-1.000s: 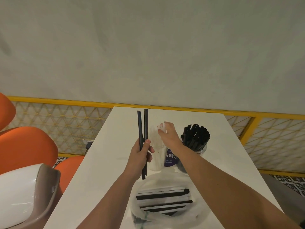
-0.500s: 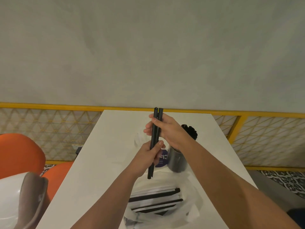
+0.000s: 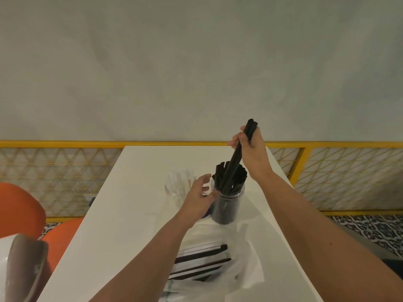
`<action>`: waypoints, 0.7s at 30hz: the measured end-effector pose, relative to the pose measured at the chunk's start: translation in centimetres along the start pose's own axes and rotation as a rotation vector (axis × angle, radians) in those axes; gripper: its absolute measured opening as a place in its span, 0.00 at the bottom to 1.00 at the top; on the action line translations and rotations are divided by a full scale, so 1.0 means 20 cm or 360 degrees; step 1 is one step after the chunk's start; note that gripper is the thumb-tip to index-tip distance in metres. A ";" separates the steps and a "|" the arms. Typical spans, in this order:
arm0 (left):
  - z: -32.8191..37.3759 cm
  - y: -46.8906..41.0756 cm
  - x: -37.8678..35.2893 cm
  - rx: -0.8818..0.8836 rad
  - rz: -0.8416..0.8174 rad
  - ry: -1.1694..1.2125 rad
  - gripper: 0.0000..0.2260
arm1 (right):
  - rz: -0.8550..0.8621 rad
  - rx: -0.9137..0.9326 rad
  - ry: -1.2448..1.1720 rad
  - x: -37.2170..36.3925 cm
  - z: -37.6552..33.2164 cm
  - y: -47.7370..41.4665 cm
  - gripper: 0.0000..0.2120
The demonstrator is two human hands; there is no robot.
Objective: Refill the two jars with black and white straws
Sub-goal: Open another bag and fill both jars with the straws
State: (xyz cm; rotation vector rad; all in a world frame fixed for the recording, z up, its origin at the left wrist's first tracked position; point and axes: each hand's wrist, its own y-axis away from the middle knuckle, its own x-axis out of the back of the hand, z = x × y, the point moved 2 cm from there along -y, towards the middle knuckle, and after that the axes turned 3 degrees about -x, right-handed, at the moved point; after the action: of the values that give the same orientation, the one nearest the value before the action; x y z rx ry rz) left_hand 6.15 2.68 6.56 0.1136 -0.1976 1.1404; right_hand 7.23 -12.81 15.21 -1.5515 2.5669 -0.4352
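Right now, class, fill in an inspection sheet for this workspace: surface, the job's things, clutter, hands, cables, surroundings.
Surface: white table, running away from the camera to a railing.
Job's things: black-straw jar, well filled; white-straw jar to its left; plastic bag of spare black and white straws lies nearer the camera.
Clutter: nothing seen.
Hands: right hand grips a bundle of black straws, tilted, lower ends among the straws in the black-straw jar; left hand open beside that jar's rim, holding nothing.
Cables: nothing seen.
Surroundings: grey wall, yellow railing, orange chairs on the left, patterned floor on the right.
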 end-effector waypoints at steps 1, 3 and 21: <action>0.00 0.00 0.00 -0.0005 -0.0004 0.0000 0.24 | 0.0012 0.0026 0.0021 0.00 0.01 0.00 0.06; -0.01 0.00 -0.01 -0.0009 -0.0017 -0.0011 0.24 | 0.0019 0.0083 0.0076 0.01 0.03 0.01 0.07; -0.06 0.06 0.02 -0.0072 0.0027 -0.0121 0.14 | -0.0071 0.0280 0.1438 -0.01 0.37 0.21 0.12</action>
State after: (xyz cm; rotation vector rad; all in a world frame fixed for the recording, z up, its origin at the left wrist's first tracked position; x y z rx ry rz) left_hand 5.45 3.80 5.39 0.1157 -0.2922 1.1485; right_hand 5.57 -12.25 6.82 -1.5783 2.9272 -1.6369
